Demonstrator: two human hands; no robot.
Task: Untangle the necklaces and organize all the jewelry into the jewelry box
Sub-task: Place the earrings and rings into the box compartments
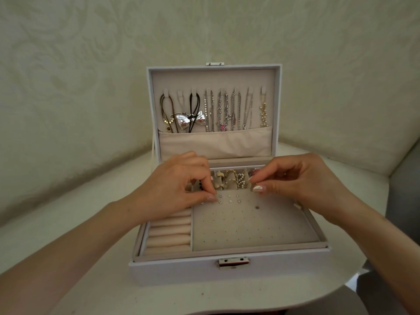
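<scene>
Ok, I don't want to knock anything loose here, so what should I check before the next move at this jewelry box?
1. White jewelry box with its lid standing open: ok.
2. Free holes in the beige perforated earring panel: ok, most rows are bare.
3. Small silver studs seated in the panel's rear rows: ok.
4. What the left hand pinches at the panel's rear left corner: cannot tell.
5. What the right hand pinches at the panel's rear right edge: cannot tell.
6. Silver and gold necklaces hanging apart in the lid: cannot tell, since the silver bow and heart pendants overlap.
</scene>
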